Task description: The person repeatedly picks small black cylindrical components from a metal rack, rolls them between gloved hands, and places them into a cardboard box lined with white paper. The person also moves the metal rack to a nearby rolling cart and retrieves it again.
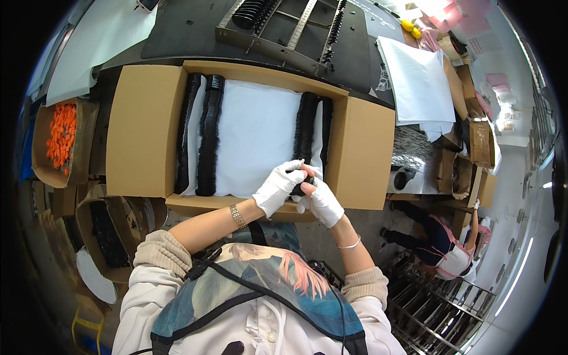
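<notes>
My left grip (278, 184) and right grip (322, 202) clasp a black piece (298, 189) between them; should either loosen, it could drop into the carton (362, 157) just beyond.

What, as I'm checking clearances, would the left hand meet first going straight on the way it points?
Probably the right hand, just ahead of the left hand; exact depth is unclear.

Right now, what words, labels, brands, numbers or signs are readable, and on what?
None readable.
White cursive marking on the flat dark-grey work surface: too small and blurred.
Pink sheets at upper right: glare; can't tell if they carry text.
Open brown cardboard box: no lettering visible on its flaps.
</notes>
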